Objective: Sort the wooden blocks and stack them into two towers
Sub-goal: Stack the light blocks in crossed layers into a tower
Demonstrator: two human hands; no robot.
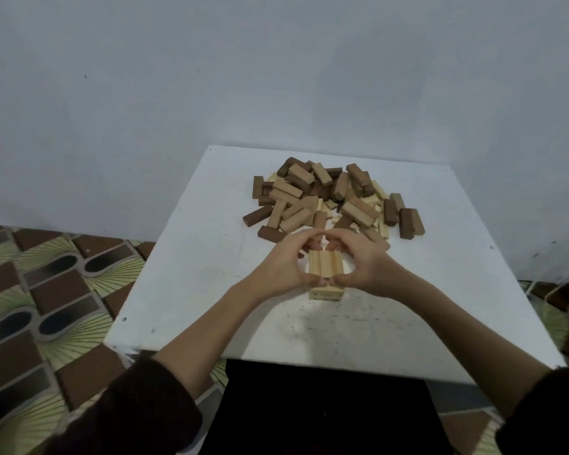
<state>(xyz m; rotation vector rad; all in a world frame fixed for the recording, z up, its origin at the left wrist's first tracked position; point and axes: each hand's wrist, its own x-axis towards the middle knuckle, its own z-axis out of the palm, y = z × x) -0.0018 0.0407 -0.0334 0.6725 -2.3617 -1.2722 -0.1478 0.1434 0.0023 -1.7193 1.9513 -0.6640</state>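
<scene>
While the pile of mixed blocks (329,198) is lying at the back of the white worktop (184,257), the left hand (281,266) and right hand (362,262) are curling their fingers (301,239) round the little pale tower (326,266) (two layers showing) just in front.

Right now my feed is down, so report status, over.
Left hand and right hand grip pale wooden block stack. Loose mixed brown-and-pale block pile crowds just behind.

left sleeve (138,405): dark brown knit | right sleeve (549,412): same | left hand (283,267), right hand (365,267): bare
</scene>
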